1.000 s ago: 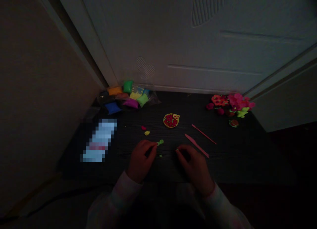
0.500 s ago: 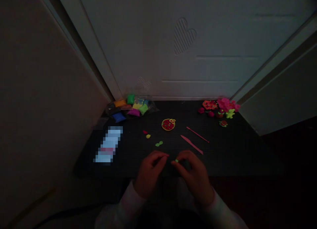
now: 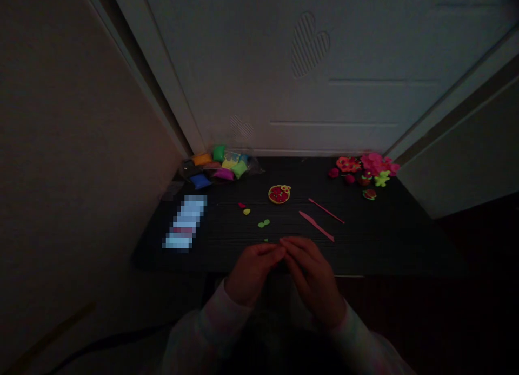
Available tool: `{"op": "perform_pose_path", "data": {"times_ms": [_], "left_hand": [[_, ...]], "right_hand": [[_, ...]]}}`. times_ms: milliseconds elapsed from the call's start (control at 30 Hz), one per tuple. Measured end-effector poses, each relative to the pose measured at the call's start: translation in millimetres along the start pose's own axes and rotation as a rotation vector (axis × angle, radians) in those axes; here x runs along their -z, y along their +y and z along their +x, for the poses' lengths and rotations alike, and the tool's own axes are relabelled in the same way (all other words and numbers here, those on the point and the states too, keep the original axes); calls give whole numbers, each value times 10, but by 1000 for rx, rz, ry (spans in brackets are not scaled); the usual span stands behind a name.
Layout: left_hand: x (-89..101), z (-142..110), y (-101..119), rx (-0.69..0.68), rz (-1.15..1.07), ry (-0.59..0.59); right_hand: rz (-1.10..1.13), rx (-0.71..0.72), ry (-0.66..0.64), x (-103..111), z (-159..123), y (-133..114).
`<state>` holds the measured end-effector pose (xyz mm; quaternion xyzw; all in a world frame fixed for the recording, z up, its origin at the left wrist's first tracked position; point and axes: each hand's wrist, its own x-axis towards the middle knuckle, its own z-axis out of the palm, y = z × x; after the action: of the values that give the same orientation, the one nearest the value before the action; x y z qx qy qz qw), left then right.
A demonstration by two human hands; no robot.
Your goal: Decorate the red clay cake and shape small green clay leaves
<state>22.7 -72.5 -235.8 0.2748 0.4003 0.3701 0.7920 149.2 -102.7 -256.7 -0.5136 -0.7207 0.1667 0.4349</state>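
My left hand (image 3: 255, 269) and my right hand (image 3: 314, 275) meet at the fingertips over the front of the dark table. Both are closed in a pinch, and whatever lies between the fingers is hidden. A tiny green bit of clay (image 3: 266, 239) rests just beyond my left fingers. Behind it are two joined flat light-green pieces (image 3: 263, 223). Farther back lie a small yellow piece (image 3: 246, 212) and a small red piece (image 3: 242, 205). A round clay pizza (image 3: 279, 194), yellow-rimmed with red topping, sits mid-table. Right of it lie a pink clay knife (image 3: 316, 226) and a thin pink stick tool (image 3: 326, 210).
Colourful clay packets (image 3: 224, 173) in clear plastic lie at the back left, with a lit, blurred phone (image 3: 185, 222) in front. Pink and red clay figures (image 3: 375, 165) and a small burger shape (image 3: 369, 194) are at the right. A white door (image 3: 243, 66) stands behind the table (image 3: 389, 245).
My hands have come together from slightly apart. The green bit seen in my right fingers is now out of sight there. A tiny green bit shows on the table. The view has tilted slightly.
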Motion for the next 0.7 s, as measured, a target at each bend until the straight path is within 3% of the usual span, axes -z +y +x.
{"op": "perform_pose_path", "data": {"times_ms": [133, 300, 400, 500, 700], "left_hand": [[16, 1, -84, 39, -80, 80], [28, 29, -164, 29, -188, 69], [8, 84, -99, 79, -420, 37], [-15, 164, -4, 121, -588, -20], [-59, 254, 84, 23, -654, -73]], "right_hand": [[54, -53, -10, 12, -44, -10], [80, -94, 28, 16, -54, -12], [-9, -6, 60, -5, -27, -34], [-127, 122, 4, -36, -15, -78], [-235, 238, -146, -11, -63, -155]]}}
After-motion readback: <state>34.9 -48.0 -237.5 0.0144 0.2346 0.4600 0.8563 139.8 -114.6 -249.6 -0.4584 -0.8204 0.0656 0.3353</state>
